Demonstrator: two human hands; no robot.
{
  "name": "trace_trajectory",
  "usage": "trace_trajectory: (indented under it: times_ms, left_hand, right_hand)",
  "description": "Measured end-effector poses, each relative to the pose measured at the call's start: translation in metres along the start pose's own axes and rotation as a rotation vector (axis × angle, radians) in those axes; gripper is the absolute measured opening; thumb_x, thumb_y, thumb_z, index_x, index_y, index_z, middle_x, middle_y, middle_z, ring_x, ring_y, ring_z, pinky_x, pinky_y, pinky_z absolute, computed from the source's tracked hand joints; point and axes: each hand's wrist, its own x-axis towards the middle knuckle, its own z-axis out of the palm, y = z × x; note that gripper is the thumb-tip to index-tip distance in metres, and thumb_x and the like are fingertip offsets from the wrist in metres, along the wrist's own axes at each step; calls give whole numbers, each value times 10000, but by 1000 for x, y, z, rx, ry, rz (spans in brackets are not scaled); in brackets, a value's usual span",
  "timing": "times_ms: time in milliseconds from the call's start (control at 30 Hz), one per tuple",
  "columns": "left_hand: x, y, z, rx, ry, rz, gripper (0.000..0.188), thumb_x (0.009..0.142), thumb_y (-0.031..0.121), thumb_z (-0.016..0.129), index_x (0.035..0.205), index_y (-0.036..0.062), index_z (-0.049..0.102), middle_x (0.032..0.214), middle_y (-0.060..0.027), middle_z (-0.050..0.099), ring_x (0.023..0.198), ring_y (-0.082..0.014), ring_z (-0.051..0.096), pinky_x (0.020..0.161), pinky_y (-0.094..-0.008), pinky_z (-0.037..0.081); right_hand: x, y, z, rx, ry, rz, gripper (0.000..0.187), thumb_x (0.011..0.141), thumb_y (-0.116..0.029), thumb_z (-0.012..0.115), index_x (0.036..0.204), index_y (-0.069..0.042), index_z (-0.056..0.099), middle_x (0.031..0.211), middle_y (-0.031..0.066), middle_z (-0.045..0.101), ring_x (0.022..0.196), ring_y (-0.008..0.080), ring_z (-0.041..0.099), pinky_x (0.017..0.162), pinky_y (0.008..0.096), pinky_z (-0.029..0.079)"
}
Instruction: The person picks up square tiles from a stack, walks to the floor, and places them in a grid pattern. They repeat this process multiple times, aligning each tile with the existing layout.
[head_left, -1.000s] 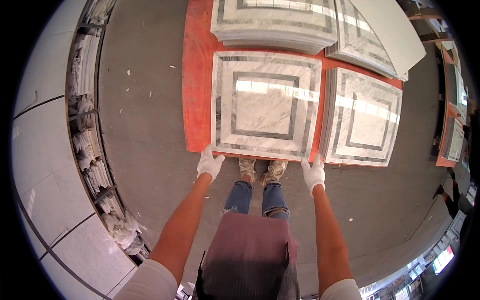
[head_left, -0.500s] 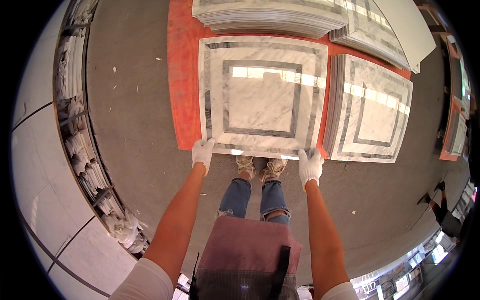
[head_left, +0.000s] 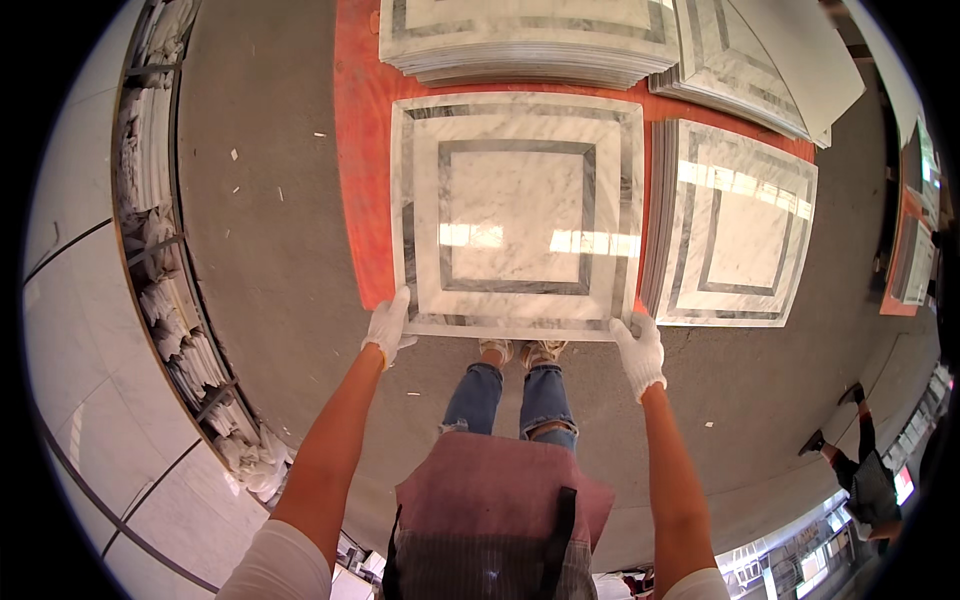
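Note:
A square white marble tile [head_left: 515,215] with grey inlaid frames lies flat in front of me, its near edge partly covering my shoes. At its near left corner my left hand [head_left: 388,326], in a white knitted glove, grips the edge. My gloved right hand [head_left: 639,355] holds the near right corner, with its thumb by the top face. The fingers under the tile are hidden. What lies directly beneath the tile is also out of sight.
An orange-red board [head_left: 362,190] lies under the tiles. Right of my tile is another tile stack [head_left: 740,225]; beyond it sits a further stack [head_left: 530,40]. A long rack of white slabs [head_left: 150,150] runs along the left. A person [head_left: 870,480] walks at the far right.
The tile has shifted slightly toward me and left, covering more of my shoes. My left hand has moved outward around its corner; the right hand has come nearer. The person at right has moved.

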Motion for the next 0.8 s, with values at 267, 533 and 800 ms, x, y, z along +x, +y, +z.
trace_trajectory:
  times_ms: [267, 533, 800]
  left_hand:
    - [-35, 5, -7, 35, -59, 28, 753, 882, 607, 484, 1335, 12, 400, 1318, -144, 451, 1087, -267, 563, 824, -424, 546]
    - [-47, 26, -23, 123, -163, 104, 640, 889, 579, 515, 1234, 41, 525, 1042, -83, 625, 836, -187, 646, 664, -353, 564]
    - [-70, 41, -18, -73, 29, 243, 392, 868, 451, 636, 989, 78, 624, 749, 12, 605, 567, -79, 576, 453, -270, 465]
  right_hand:
    - [25, -1, -8, 299, -86, 15, 674, 813, -323, 722, 1321, -36, 386, 1159, 150, 560, 1016, 232, 571, 858, 373, 483]
    - [22, -40, -32, 837, -472, 49, 530, 854, -180, 691, 1295, -45, 429, 1102, 67, 586, 948, 167, 585, 648, 337, 525]
    - [1, -62, -55, 734, -385, -73, 433, 872, -184, 662, 1240, -21, 502, 985, 33, 606, 773, 107, 574, 615, 261, 497]
